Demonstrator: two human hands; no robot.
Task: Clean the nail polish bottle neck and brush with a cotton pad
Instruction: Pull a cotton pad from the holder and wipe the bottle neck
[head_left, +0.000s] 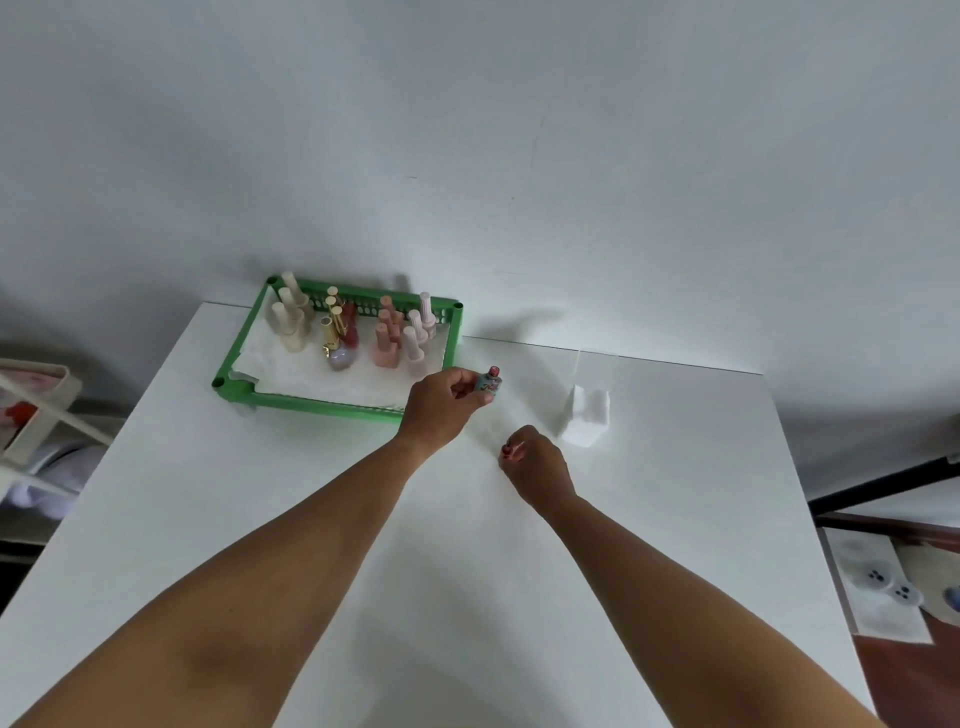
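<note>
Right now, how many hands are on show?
2: the left hand holds an open nail polish bottle beside the green tray; the right hand is nearer.

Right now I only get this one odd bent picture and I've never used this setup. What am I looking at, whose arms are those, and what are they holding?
It is a single wide-angle camera worn on a person's head, looking down at a white table; no robot. The left hand holds a small open nail polish bottle. The right hand is closed on something small and red, probably the cap with its brush. Behind stands a green tray of nail polish bottles; to the right, a clear holder of white cotton pads.
</note>
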